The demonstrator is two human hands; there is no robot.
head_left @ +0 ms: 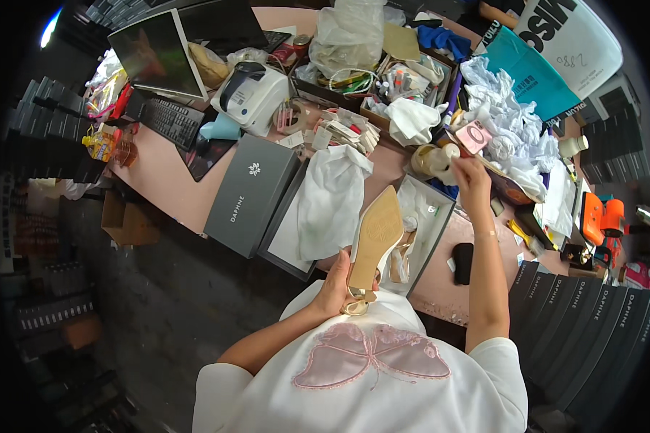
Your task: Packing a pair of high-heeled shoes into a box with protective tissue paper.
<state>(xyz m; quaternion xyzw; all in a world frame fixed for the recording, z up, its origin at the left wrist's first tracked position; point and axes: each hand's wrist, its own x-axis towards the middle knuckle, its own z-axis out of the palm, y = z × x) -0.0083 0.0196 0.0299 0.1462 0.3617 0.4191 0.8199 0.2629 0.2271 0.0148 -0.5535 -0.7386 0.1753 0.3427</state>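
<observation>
My left hand (335, 286) grips a pointed beige shoe (373, 238) by its heel end, sole up, close to my chest. The shoe hangs over the near edge of an open shoe box (438, 215) lined with white paper, where a second shoe lies. My right hand (471, 177) reaches far across the table and holds a small pink square object (474, 136) beside a cream-coloured tape roll (433, 158). A white dust bag (330, 198) lies left of the open box.
A closed grey shoe box (250, 193) sits at the left. A label printer (251, 94), keyboard (172, 120) and monitor (155, 54) stand behind it. Crumpled white paper (509, 119) piles up at the far right. Stacked dark boxes (588, 325) stand at my right.
</observation>
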